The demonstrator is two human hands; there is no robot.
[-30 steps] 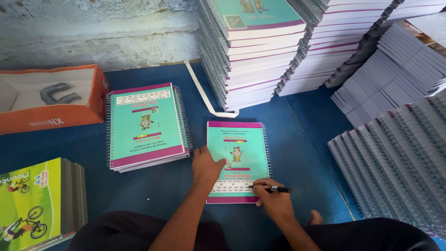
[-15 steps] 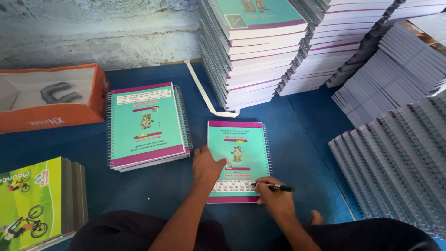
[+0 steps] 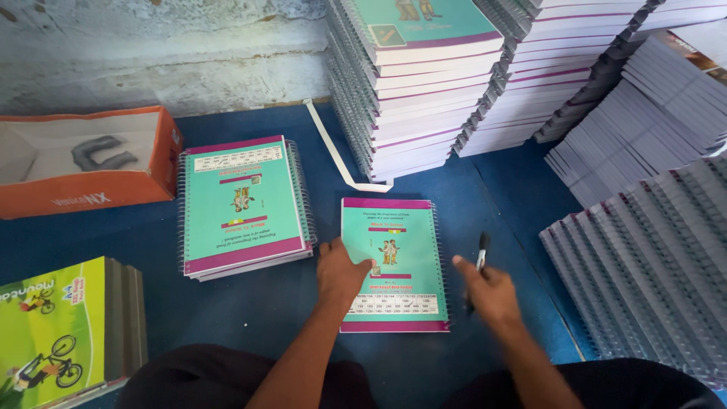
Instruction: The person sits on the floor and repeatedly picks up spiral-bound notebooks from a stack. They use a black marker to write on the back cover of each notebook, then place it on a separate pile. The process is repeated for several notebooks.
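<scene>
My left hand lies flat, open, pinning the teal spiral notebook. My right hand grips a black marker (lifted beside the cover); marking step looks finished, so next the notebook needs shifting onto the small stack.

Both forearms are bare, with no sleeves, watch or bands showing. The left hand and right hand wear no gloves or rings. Dark trousers cover the legs.

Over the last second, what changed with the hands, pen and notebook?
The right hand lifted the pen off the notebook cover and swung out to the right, now over the blue floor, pen still gripped. The left hand stayed pressed on the notebook, which has not moved. The stacks around are unchanged.
</scene>
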